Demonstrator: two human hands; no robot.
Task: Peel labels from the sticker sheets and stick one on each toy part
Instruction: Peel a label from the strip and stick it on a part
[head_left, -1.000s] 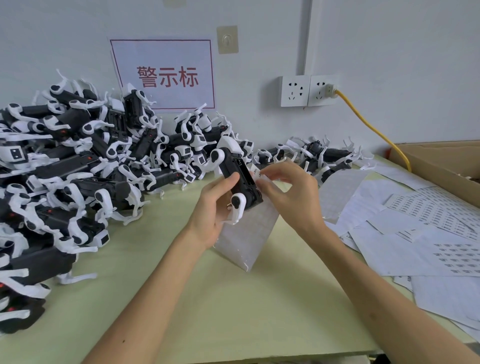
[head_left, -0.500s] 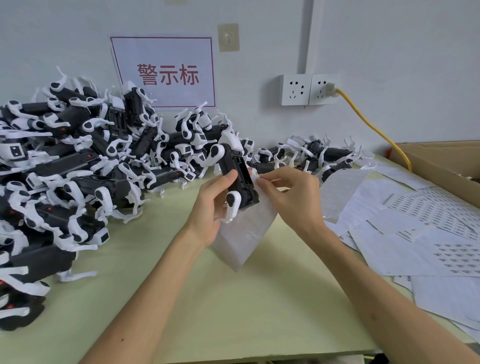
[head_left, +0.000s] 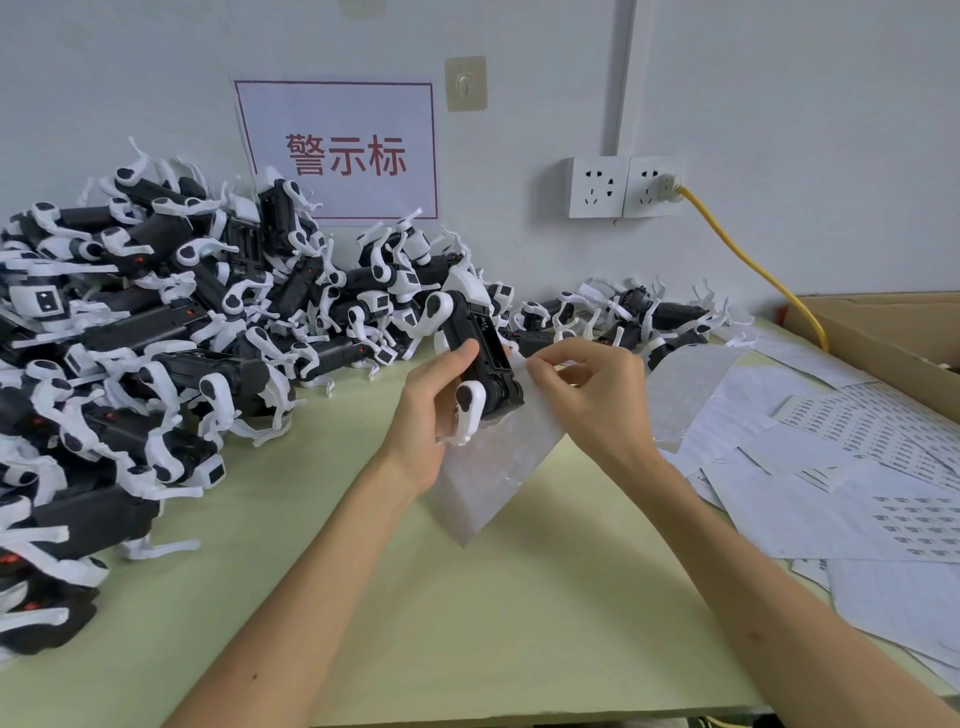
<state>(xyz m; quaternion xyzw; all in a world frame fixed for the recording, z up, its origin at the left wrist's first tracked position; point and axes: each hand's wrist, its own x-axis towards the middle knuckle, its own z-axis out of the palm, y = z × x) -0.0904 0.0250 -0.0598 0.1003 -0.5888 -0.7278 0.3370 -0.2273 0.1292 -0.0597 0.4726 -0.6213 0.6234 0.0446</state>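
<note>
A heap of black-and-white toy parts (head_left: 130, 338) covers the left edge and far side of the pale green table (head_left: 467, 623), below a red-lettered sign (head_left: 337, 150) on the white wall. Over the table's middle, the left hand (head_left: 431, 415) curls thumb and fingers round one toy part (head_left: 480, 353), and a sticker sheet (head_left: 493, 467) hangs behind it. The right hand (head_left: 597, 400) pinches thumb and forefinger at that sheet's top edge; whether a label is between them cannot be told. A yellow cable (head_left: 753, 260) is plugged into the wall sockets (head_left: 623, 187). Loose sheets (head_left: 831, 467) cover the right edge beside a cardboard box (head_left: 893, 332).
</note>
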